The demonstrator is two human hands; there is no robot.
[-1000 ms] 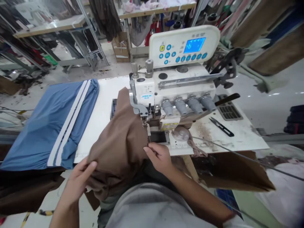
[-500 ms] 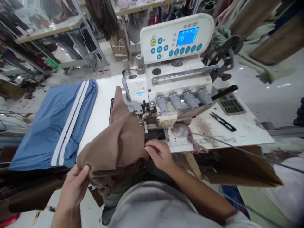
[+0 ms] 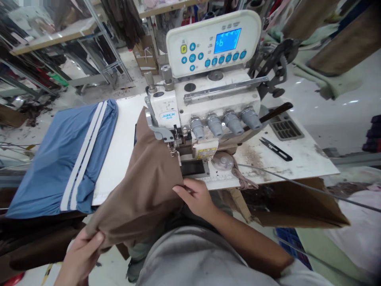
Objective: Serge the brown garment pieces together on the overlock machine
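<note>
Brown cloth (image 3: 145, 178) stretches from the needle area of a white sewing machine (image 3: 208, 91) down over the table's front edge. At the lower left, my left hand (image 3: 85, 248) pinches the cloth's outer part between thumb and fingers. My right hand (image 3: 195, 194) grips the cloth's right edge just in front of the machine's needle plate (image 3: 193, 169). Under the presser foot, the cloth's far edge is partly hidden by the machine head.
Folded blue fabric with white stripes (image 3: 68, 155) lies on the table's left. Black thread snips (image 3: 276, 149) and a grey tray (image 3: 287, 127) are at the right. A cardboard box (image 3: 297, 206) stands below the front edge, with a dark cable crossing above it.
My left hand has moved down and left, drawing the cloth out longer and smoother. My right hand still grips the edge, slightly farther left in view. The whole view has shifted a little.
</note>
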